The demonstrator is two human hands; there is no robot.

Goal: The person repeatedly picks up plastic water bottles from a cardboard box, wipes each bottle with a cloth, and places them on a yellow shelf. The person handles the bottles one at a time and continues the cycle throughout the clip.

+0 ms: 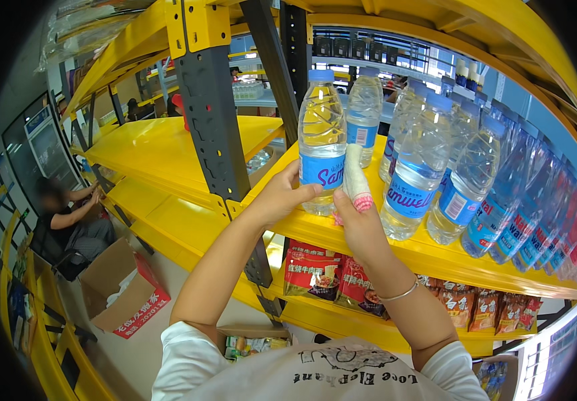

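Observation:
A clear plastic water bottle with a blue cap and blue label [322, 135] stands upright near the left end of the yellow shelf. My left hand [288, 193] grips its lower left side, the thumb across the label. In my right hand [361, 218] is a white cloth with a pink edge [357, 175], held against the right side of that bottle. Just behind stands a similar bottle [363, 118]. To the right, several more blue-labelled bottles [414, 175] stand close together, then a row of taller bottles [501, 220] with red lettering.
Red noodle packets [312, 268] lie on the shelf below. A dark upright post [213, 115] parts this shelf from a yellow shelf [158, 145] at left. A seated person [70, 215] and an open cardboard box [118, 285] are at far left; another box [253, 333] sits below.

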